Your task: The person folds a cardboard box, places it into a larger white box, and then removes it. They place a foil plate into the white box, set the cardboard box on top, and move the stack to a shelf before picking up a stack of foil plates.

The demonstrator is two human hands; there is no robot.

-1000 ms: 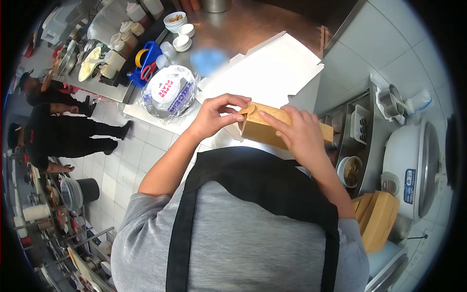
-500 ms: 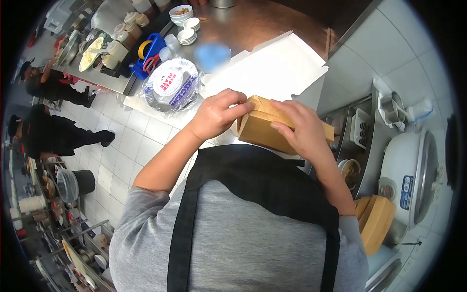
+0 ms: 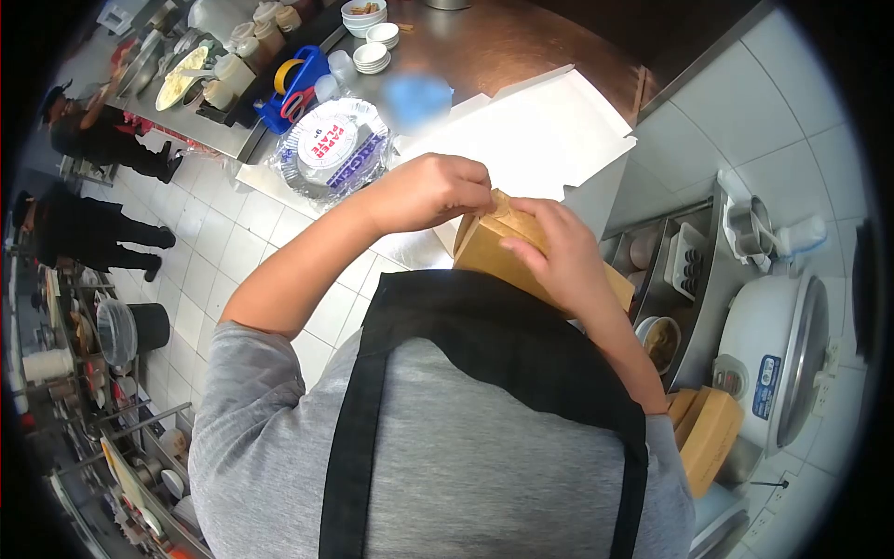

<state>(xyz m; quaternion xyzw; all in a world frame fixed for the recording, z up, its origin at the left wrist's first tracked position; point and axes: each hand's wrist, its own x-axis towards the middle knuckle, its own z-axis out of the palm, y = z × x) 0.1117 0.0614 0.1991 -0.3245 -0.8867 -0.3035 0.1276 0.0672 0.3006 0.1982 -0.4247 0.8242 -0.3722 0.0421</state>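
A brown cardboard box (image 3: 494, 244) lies lengthwise in front of my apron, tilted, its lower part hidden behind the apron. My left hand (image 3: 436, 194) is closed at the box's far left top corner, its fingertips pinching a tan edge there. Across the top and near side, my right hand (image 3: 562, 252) grips the box with the thumb on one face and the fingers over the other. Just beyond both hands spreads an opened white cardboard box (image 3: 549, 126).
Wrapped paper plates (image 3: 328, 149) and a blue tape dispenser (image 3: 296, 91) sit at left on the metal counter (image 3: 494, 47). More brown boxes (image 3: 712, 438) stand at lower right, beside a large white cooker (image 3: 768, 345). Two people (image 3: 88, 224) stand off to the left.
My left hand has turned over at the box corner, its elbow swinging outward. My right hand shifts slightly along the box. The lower person at left has changed stance.
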